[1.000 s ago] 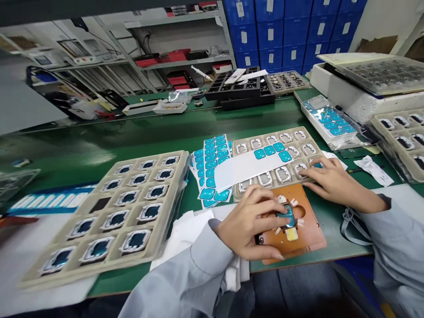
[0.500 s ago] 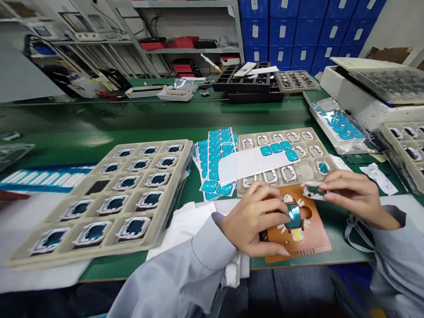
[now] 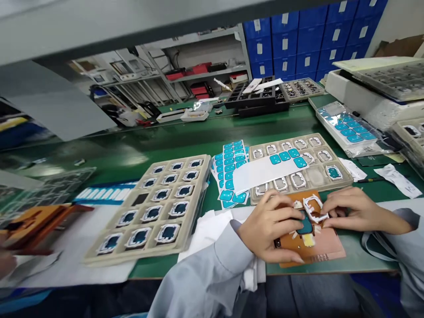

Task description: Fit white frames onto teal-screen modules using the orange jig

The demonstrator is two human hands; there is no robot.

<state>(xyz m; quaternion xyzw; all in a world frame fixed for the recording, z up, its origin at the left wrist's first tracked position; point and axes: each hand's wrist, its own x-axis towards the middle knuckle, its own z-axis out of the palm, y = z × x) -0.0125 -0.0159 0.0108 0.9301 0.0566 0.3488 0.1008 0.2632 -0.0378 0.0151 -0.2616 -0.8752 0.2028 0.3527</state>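
An orange fixture board lies at the table's front edge, with a glossy teal panel near its middle. My left hand rests over the board's left side, fingertips at the panel and thumb spread away from them. Between thumb and fingers, my right hand pinches a white watch-case-like frame. That frame is tilted over the upper part of the board, just right of the panel. A pale yellow patch shows below the panel. The right hand's inner fingertips are partly hidden.
On the left stands a beige tray of frames with dark panels; behind the board, another tray of white frames. Teal sticker sheets and a white strip lie between. Another person's hand is near an orange block.
The white frame, in my right hand, has come left over the board and turned so its opening shows. My left hand stays at the panel. The view has swung left.
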